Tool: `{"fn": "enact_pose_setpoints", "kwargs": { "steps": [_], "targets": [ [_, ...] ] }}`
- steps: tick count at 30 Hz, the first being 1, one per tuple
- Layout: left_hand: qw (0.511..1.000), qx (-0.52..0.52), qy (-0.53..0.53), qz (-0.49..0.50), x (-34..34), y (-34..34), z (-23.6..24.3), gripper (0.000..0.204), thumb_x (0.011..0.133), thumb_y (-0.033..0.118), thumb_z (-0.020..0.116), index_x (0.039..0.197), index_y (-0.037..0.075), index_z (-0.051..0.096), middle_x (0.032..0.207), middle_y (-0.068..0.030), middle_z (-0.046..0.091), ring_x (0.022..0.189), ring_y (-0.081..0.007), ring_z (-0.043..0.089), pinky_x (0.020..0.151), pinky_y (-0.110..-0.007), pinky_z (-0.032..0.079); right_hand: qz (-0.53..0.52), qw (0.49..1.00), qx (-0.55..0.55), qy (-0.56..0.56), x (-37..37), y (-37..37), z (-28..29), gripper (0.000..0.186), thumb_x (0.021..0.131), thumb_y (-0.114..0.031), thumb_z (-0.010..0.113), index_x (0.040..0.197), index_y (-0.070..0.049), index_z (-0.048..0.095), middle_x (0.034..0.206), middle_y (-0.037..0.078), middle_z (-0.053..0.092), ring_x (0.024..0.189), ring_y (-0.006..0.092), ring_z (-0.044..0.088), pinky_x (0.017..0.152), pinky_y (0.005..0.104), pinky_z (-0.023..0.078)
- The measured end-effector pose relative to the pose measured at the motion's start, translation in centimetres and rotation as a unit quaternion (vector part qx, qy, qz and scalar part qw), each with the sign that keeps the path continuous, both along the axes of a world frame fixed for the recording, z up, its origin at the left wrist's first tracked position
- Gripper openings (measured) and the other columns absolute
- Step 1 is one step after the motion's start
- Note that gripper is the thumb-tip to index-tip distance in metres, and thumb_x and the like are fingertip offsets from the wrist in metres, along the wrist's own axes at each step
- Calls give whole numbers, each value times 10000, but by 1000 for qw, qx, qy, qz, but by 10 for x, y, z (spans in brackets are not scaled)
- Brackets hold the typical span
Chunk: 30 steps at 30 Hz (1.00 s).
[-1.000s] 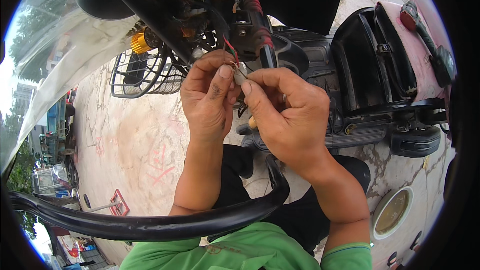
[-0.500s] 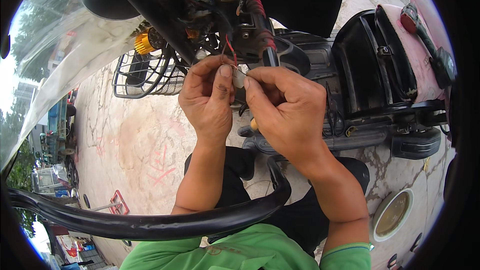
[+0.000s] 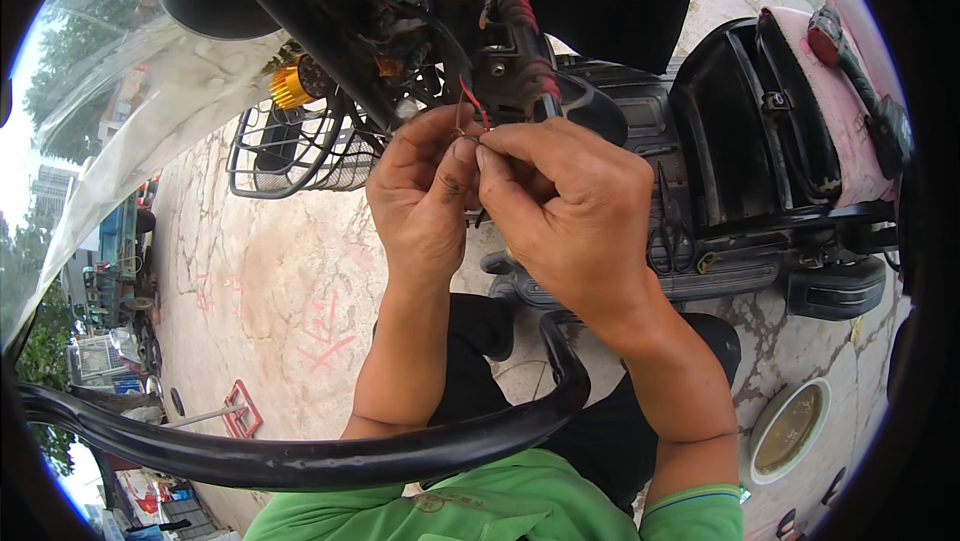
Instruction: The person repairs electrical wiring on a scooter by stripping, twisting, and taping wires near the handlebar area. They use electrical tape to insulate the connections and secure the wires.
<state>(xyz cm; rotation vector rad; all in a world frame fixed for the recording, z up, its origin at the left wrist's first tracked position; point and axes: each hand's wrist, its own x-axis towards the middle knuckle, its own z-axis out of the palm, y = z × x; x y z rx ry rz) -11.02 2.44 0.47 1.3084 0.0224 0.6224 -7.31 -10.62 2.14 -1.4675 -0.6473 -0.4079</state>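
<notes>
the curved black bar crosses in front of the wearer's green shirt, and dark trousers show behind its right end. above the bar, the left hand pinches a thin brownish wire between thumb and forefinger, its other fingers curled in. the right hand, higher than the bar's right end, has thumb and forefinger pressed together on the lower end of a red wire; the fingertips of the two hands touch or nearly touch, and they hide the wire ends. both wires are well above the bar, below a black cable on the vehicle's front. dark-handled pliers or scissors, too blurred to tell which, lie right of the bar, below the black seat with pink cloth. up and left of the bar's bend are a black wire basket and a gold ribbed part. cracked concrete spreads beyond the bar, and a round basin sits on it to the bar's right. farthest, left of and above the bar, trees show through clear plastic sheeting.
</notes>
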Motion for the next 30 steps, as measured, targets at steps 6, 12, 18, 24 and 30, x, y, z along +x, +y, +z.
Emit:
{"fn": "enact_pose_setpoints", "kwargs": {
  "steps": [6,12,18,24,30],
  "targets": [
    [999,-16,-11,-38,-2,4,0,215,967,84,701,1137,-35,645,1005,-84,707,682,-64,581,553,-195,448,-2,1000,10,5,-1,0,-1,91,845,41,740,935,32,731,736,63,660,582,82,633,513,225,479],
    [998,-39,-29,-39,0,2,1,151,968,97,701,1050,-12,637,990,-96,701,666,-81,575,554,-204,444,72,992,8,105,3,-14,1,131,929,-100,720,953,29,733,749,39,668,586,80,626,503,208,443],
    [999,-38,-21,-31,-1,4,1,138,971,99,695,1048,0,636,951,-98,686,699,-101,574,556,-220,437,177,920,-37,349,22,-62,16,493,1017,-374,604,895,94,700,664,59,601,585,108,589,526,261,464],
    [999,-45,-27,-15,2,-2,1,137,974,96,692,1060,3,640,943,-90,685,695,-102,576,561,-220,431,239,885,-121,381,17,-76,8,418,932,-326,734,903,91,705,687,60,656,574,98,595,518,242,463],
    [998,-49,-35,-26,4,-3,0,130,977,89,686,1061,3,638,967,-92,690,702,-104,582,577,-228,434,259,823,-108,494,14,-75,-4,400,910,-316,765,933,79,708,705,107,692,554,122,640,468,228,458]
  ]
}}
